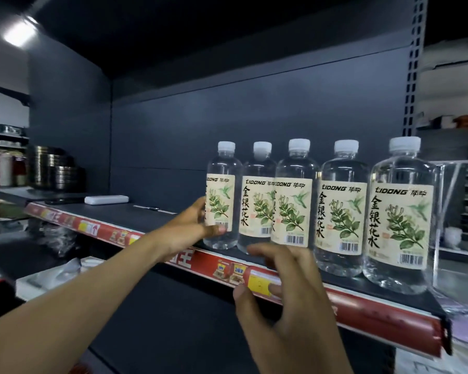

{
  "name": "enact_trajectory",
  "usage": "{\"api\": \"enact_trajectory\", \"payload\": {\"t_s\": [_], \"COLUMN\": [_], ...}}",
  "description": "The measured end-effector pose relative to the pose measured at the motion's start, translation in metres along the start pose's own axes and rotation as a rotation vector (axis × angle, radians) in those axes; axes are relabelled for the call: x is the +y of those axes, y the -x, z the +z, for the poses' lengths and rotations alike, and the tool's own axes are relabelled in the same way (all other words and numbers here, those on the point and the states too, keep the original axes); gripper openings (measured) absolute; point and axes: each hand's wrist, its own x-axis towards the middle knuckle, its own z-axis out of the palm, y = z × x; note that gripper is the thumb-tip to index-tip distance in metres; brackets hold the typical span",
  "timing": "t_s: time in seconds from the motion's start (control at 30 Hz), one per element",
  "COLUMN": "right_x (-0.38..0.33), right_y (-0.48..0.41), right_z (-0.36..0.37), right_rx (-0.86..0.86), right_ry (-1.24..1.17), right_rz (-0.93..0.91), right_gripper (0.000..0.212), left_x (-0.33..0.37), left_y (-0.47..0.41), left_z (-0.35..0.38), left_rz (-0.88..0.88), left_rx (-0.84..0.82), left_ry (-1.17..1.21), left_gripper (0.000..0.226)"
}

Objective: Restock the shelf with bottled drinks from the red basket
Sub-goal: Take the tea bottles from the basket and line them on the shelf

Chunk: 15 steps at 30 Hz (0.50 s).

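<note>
Left hand (192,225): forearm reaches in from 8 o'clock, extended up to the shelf (135,215); thumb lies across the lower front of the label and fingers wrap behind, gripping the leftmost bottle (222,195). Right hand (287,290): raised at 5 o'clock in front of the red price strip (376,317), back to the camera, fingers loosely curved and spread, holding nothing; contact with the strip cannot be told. Leftmost bottle: clear plastic, clear liquid, white screw cap, cream label reading "TIDONG" with a green leafy sprig and a hummingbird; upright, base on the shelf, at the frame's centre. To its 3 o'clock, a row of four matching bottles, upright: second bottle (257,203) set slightly back and partly overlapped by the third bottle (295,206), then fourth bottle (341,211) and fifth bottle (401,220) towards the shelf's right end. At 9 o'clock on the shelf, well apart, a flat white box (106,199); beyond it, stacked metal pans (53,168).
</note>
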Motion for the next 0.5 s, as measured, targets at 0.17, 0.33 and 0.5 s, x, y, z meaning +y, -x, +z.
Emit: {"api": "enact_trajectory", "payload": {"t_s": [0.17,0.33,0.5], "right_x": [-0.008,-0.022,-0.059], "right_y": [-0.003,0.027,0.114], "right_z": [0.014,0.056,0.126], "right_rx": [-0.195,-0.359,-0.629], "right_ry": [0.048,0.036,-0.024], "right_rz": [0.038,0.023,-0.066], "right_gripper": [0.027,0.031,0.037], "left_x": [0.012,0.004,-0.045], "left_y": [0.039,0.163,0.346], "left_z": [-0.003,-0.027,-0.048], "left_rz": [0.004,0.028,-0.323], "left_rx": [0.106,0.346,0.273], "left_ry": [-0.390,-1.191,-1.363], "left_gripper": [0.080,0.070,0.064]}}
